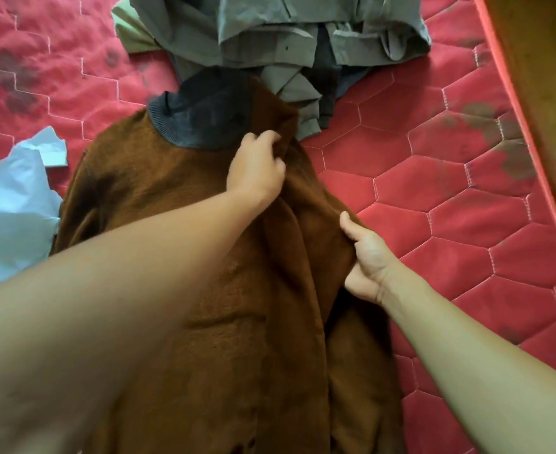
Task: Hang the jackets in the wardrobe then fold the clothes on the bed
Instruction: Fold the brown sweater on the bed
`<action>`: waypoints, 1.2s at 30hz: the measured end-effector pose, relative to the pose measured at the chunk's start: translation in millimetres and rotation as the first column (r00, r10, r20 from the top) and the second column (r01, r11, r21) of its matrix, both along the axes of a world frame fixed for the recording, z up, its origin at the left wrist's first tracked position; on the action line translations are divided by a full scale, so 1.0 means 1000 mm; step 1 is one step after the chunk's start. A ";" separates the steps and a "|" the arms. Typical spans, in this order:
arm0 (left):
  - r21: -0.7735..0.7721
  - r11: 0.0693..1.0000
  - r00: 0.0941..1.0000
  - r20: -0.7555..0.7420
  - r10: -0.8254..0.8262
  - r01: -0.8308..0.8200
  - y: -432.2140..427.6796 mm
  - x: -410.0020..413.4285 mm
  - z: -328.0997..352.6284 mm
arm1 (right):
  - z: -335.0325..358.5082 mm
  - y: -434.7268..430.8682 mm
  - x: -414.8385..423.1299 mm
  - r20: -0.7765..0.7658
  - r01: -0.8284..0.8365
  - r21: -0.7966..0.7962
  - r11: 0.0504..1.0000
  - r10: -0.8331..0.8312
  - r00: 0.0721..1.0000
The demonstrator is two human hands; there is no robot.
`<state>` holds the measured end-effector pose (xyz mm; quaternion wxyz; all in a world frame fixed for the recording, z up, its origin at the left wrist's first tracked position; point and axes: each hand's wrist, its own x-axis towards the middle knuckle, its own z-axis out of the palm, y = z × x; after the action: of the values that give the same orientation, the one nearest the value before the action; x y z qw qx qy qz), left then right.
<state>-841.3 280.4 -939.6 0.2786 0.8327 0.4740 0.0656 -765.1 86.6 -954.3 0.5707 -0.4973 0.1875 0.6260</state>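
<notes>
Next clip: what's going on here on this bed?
A person is working on a brown fleecy garment with a dark ribbed collar, spread on the red quilted mattress. The left-hand grip pinches a fold just below the collar. The right-hand grip holds the garment's right edge, fingers tucked under the fabric. A heap of grey clothes lies beyond it and a light blue garment to the left, neither folded. No wardrobe is in view.

Brown fleece jacket (204, 290), dark grey ribbed collar (201, 116); grey clothes pile (270, 34) at 12; pale blue garment (11, 204) at 9; red hexagon-quilted mattress (450, 198), dark blotches.
</notes>
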 end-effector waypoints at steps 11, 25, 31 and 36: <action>-0.885 0.423 0.738 0.150 0.658 -0.197 0.019 0.012 0.010 | 0.001 -0.006 0.028 -0.073 0.041 0.106 0.994 -0.033 0.997; -0.690 0.697 0.900 0.156 0.408 -0.197 -0.086 -0.033 0.007 | -0.001 -0.030 0.003 0.204 -0.143 -0.058 0.988 0.152 0.967; -0.629 0.715 0.896 0.064 0.439 -0.305 -0.120 -0.049 0.008 | 0.008 -0.056 -0.010 0.311 -0.262 -0.149 0.954 0.296 0.903; -0.573 0.779 0.939 0.046 0.341 -0.254 -0.155 -0.065 0.010 | 0.012 -0.061 -0.029 0.316 -0.439 -0.220 0.871 0.490 0.813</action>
<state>-906.2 125.5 -929.4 0.5301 0.6215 0.5760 0.0287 -794.2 25.7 -942.1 0.3892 -0.6722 -0.0057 0.6298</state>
